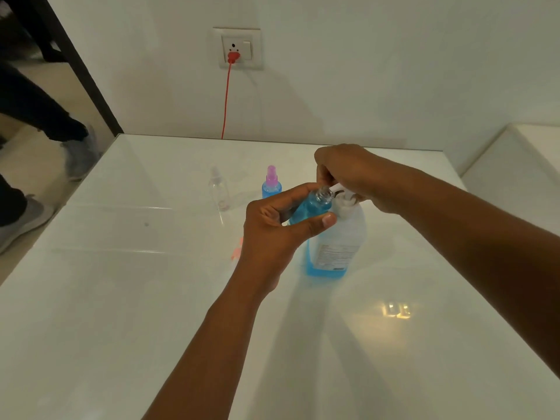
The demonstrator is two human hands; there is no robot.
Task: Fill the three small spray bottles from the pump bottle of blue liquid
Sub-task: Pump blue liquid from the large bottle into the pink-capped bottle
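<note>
Head view, the only cam. Pump bottle (336,241) of blue liquid stood on the white table (121,298) just right of centre, level low, blue showing mostly near the base. Left hand (272,234) came in from 6 o'clock w/ fingers and thumb curled round an uncapped small spray bottle (312,204), already mostly blue, open neck tilted toward the pump's nozzle (335,187) and touching or just beside it; can't tell which. Right hand (357,180) came from 4 o'clock, sat over the pump head, fingers curled around it; palm hid the contact, so how hard it pressed can't be told.

At 11 o'clock from the pump: a second small bottle (271,184), pink sprayer on, filled blue. Further out at 10 o'clock, a third bottle (218,190), clear and looking empty, cap on. A pinkish item lay at 9 o'clock by the left wrist, prob. the removed sprayer, too blurred to confirm.

Risks, as I judge: neck is narrow, so a firm pump stroke could shoot liquid past it onto fingers and table. Bottle looks near full, so one more stroke may overflow. Low pump level may sputter air and spray. Wet fingers = slip.
</note>
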